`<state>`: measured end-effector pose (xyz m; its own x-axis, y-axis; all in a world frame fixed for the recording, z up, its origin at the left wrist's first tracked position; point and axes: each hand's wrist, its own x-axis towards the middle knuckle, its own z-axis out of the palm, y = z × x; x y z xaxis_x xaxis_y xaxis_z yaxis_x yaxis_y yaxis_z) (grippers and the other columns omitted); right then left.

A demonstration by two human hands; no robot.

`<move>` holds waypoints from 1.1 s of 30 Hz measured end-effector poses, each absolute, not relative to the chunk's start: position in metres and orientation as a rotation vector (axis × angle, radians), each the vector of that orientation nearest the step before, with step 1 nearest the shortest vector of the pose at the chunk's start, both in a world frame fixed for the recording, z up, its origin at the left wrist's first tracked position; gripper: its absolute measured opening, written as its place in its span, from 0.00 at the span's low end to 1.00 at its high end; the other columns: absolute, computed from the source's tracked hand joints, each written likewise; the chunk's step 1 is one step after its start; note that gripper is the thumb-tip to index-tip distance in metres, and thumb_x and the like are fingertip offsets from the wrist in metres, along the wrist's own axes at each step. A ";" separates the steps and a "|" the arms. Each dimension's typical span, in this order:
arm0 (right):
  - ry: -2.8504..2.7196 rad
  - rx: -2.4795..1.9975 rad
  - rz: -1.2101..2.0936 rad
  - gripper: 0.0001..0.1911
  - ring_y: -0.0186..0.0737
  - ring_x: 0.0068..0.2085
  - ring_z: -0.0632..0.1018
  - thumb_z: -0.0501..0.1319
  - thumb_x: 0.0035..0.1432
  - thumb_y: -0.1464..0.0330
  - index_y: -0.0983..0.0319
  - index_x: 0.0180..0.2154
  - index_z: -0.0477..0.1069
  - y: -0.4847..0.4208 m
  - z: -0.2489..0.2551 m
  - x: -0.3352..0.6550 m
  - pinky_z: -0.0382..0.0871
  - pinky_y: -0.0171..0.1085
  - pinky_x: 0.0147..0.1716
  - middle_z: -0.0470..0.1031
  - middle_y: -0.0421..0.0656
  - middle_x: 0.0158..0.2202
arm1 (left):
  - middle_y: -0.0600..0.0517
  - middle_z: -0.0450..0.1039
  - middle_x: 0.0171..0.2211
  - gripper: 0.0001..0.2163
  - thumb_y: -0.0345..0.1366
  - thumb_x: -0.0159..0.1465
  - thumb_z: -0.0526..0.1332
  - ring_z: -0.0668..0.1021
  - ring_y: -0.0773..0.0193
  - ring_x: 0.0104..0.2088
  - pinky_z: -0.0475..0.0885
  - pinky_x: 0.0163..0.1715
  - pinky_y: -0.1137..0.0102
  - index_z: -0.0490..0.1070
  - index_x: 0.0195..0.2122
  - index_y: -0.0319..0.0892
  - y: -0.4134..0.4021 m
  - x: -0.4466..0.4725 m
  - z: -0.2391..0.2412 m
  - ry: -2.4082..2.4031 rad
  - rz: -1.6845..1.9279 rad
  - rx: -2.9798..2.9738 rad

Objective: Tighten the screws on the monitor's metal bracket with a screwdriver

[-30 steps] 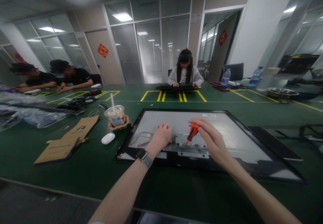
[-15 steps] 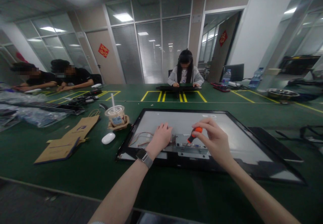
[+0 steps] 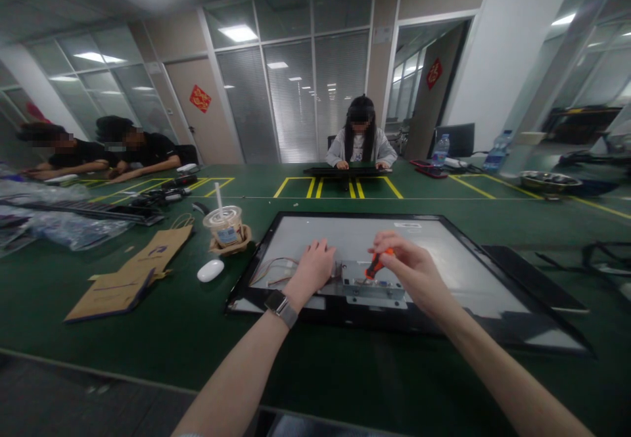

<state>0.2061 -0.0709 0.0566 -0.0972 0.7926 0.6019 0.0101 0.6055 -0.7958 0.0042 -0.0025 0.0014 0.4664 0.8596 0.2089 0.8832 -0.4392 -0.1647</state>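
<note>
A flat display panel (image 3: pixel 296 233) with a black frame lies on the green table, its pale back facing up. Near its front edge sits a metal bracket (image 3: pixel 379 298) with a small circuit board. My right hand (image 3: pixel 407 263) grips a red and black screwdriver (image 3: pixel 377 265) by its handle, the tip pointing down at the bracket. My left hand (image 3: pixel 318 265), with a watch on its wrist, rests palm down on the panel just left of the bracket, fingers stretched out. Thin wires (image 3: pixel 276 269) run over the panel beside it.
Left of the panel stand a drink cup (image 3: pixel 227 227) in a cardboard holder, a white mouse (image 3: pixel 210 270) and a brown paper bag (image 3: pixel 123 279). A dark flat slab (image 3: pixel 535 278) lies right. Across the table a person (image 3: pixel 362 138) handles another dark panel (image 3: pixel 348 171).
My right hand's fingers have shifted around the screwdriver handle, and the hand has moved slightly left. My left hand stays in place on the panel.
</note>
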 end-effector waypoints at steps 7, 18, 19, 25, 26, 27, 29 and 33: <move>-1.542 -0.743 0.872 0.12 0.41 0.38 0.80 0.59 0.64 0.61 0.58 0.45 0.76 -0.071 0.052 0.206 0.76 0.43 0.38 0.80 0.45 0.39 | 0.41 0.67 0.49 0.14 0.29 0.68 0.52 0.71 0.54 0.48 0.69 0.46 0.62 0.68 0.52 0.41 -0.002 0.005 0.002 -1.511 -0.111 -2.469; -1.651 -0.747 0.648 0.06 0.43 0.39 0.78 0.65 0.58 0.64 0.59 0.36 0.78 -0.078 0.064 0.203 0.77 0.40 0.36 0.75 0.45 0.36 | 0.42 0.68 0.49 0.13 0.29 0.67 0.52 0.71 0.54 0.47 0.69 0.45 0.62 0.69 0.51 0.41 -0.003 0.004 0.001 -1.491 -0.162 -2.475; -1.665 -0.759 0.657 0.07 0.42 0.39 0.79 0.64 0.59 0.65 0.58 0.38 0.79 -0.078 0.064 0.203 0.77 0.40 0.36 0.76 0.45 0.37 | 0.42 0.68 0.49 0.13 0.29 0.68 0.51 0.71 0.54 0.47 0.70 0.45 0.62 0.69 0.51 0.41 -0.003 0.004 0.001 -1.493 -0.164 -2.474; -1.681 -0.768 0.679 0.13 0.43 0.46 0.82 0.55 0.66 0.66 0.57 0.50 0.74 -0.079 0.061 0.203 0.76 0.45 0.47 0.81 0.47 0.44 | 0.41 0.68 0.49 0.13 0.29 0.67 0.52 0.71 0.53 0.48 0.69 0.46 0.62 0.69 0.51 0.40 -0.003 0.005 0.003 -1.511 -0.136 -2.478; -1.682 -0.762 0.669 0.14 0.43 0.47 0.81 0.55 0.67 0.66 0.57 0.50 0.73 -0.079 0.061 0.203 0.76 0.45 0.48 0.81 0.47 0.45 | 0.41 0.68 0.49 0.13 0.29 0.67 0.52 0.71 0.53 0.48 0.69 0.46 0.62 0.69 0.51 0.40 -0.003 0.005 0.003 -1.511 -0.132 -2.478; -1.685 -0.757 0.661 0.14 0.43 0.48 0.81 0.54 0.67 0.67 0.57 0.50 0.73 -0.079 0.061 0.203 0.75 0.46 0.49 0.81 0.47 0.46 | 0.42 0.68 0.49 0.13 0.29 0.67 0.52 0.71 0.53 0.48 0.70 0.45 0.62 0.69 0.51 0.40 -0.002 0.005 0.003 -1.510 -0.133 -2.478; -1.686 -0.762 0.649 0.13 0.43 0.49 0.80 0.54 0.67 0.67 0.57 0.50 0.73 -0.077 0.060 0.203 0.75 0.46 0.50 0.81 0.47 0.46 | 0.42 0.68 0.49 0.13 0.29 0.67 0.53 0.71 0.53 0.48 0.70 0.45 0.62 0.69 0.51 0.41 -0.001 0.005 0.002 -1.509 -0.138 -2.474; -1.656 -0.774 0.566 0.09 0.44 0.42 0.81 0.61 0.62 0.66 0.57 0.43 0.77 -0.074 0.058 0.204 0.76 0.43 0.42 0.81 0.45 0.40 | 0.42 0.68 0.49 0.14 0.29 0.67 0.52 0.71 0.53 0.48 0.70 0.45 0.62 0.69 0.52 0.41 -0.001 0.004 0.000 -1.505 -0.131 -2.464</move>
<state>0.2038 -0.0735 0.0579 -0.1175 0.7465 0.6549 0.1894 0.6642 -0.7231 0.0044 -0.0008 0.0002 0.4621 0.8627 0.2055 0.8852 -0.4347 -0.1658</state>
